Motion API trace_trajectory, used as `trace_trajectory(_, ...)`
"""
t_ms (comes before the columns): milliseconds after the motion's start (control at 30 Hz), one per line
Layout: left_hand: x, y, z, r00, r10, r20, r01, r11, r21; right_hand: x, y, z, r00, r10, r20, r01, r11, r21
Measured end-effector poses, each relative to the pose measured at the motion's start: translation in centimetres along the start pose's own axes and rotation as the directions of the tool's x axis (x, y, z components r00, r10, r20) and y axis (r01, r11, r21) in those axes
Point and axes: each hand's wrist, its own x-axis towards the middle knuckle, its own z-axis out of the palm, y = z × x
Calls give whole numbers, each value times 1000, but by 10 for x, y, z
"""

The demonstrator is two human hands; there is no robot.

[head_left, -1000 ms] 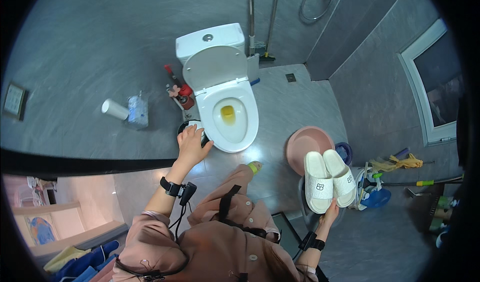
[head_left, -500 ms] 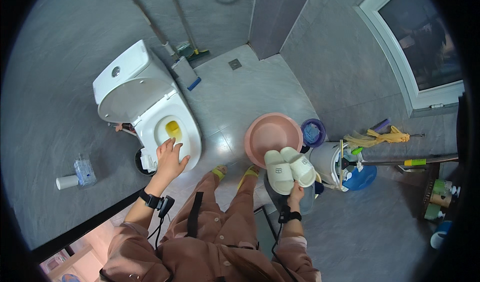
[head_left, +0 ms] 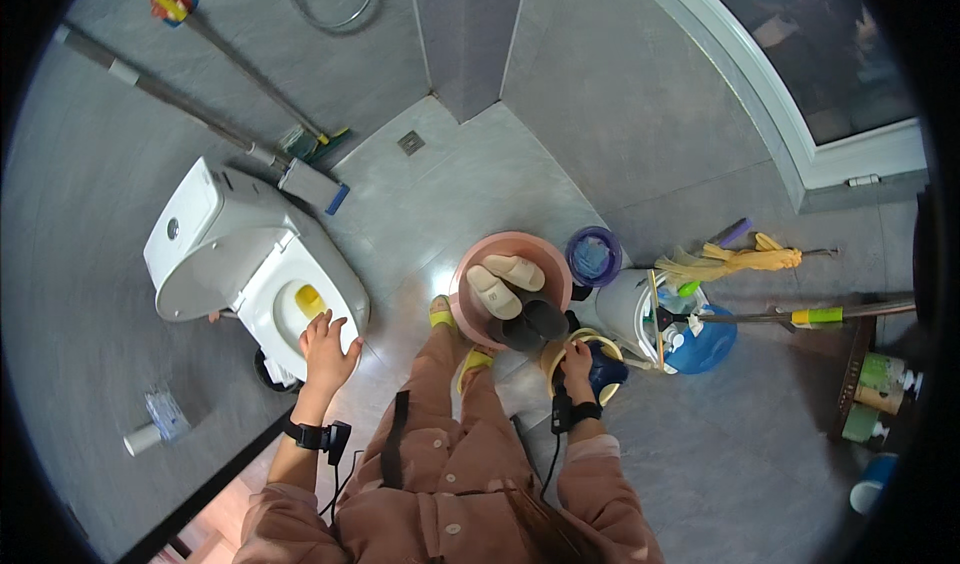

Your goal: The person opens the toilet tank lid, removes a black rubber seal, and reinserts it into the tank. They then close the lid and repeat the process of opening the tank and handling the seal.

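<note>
My left hand (head_left: 328,352) is open with fingers apart, just above the front of the white toilet bowl (head_left: 265,307), whose lid is up. Yellow shows inside the bowl. My right hand (head_left: 577,362) has its fingers curled together above a pale yellow bucket (head_left: 610,392) with a dark blue thing (head_left: 606,366) in it. What the fingers hold, if anything, I cannot make out. Left of that hand, a pair of dark grey slippers (head_left: 528,326) is at the near rim of the pink basin (head_left: 464,302). A pair of cream slippers (head_left: 495,292) lies inside the basin.
A purple bucket (head_left: 594,234) and a white bucket (head_left: 625,309) of cleaning things stand right of the basin. A flat mop (head_left: 312,186) and a green brush (head_left: 318,146) lean behind the toilet. Bottles (head_left: 880,376) stand at the far right. A drain (head_left: 411,143) lies ahead.
The cream slippers have left my right hand and now lie in the basin. Dark grey slippers show at its near rim. My right hand has come down beside the yellow bucket. My left hand stays open.
</note>
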Motion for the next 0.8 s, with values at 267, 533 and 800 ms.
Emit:
trace_trajectory(267,98,18,-15,994,106,-31,-108,991,-80,-62,-78,-33,994,92,-61,-83,987,140)
trace_trajectory(533,145,23,-42,986,154,-58,-157,985,-66,-81,-123,-29,993,74,-89,-51,971,234)
trace_trajectory(800,168,15,-48,983,136,-124,-144,988,-56,-65,-162,-40,996,15,-92,11,961,275)
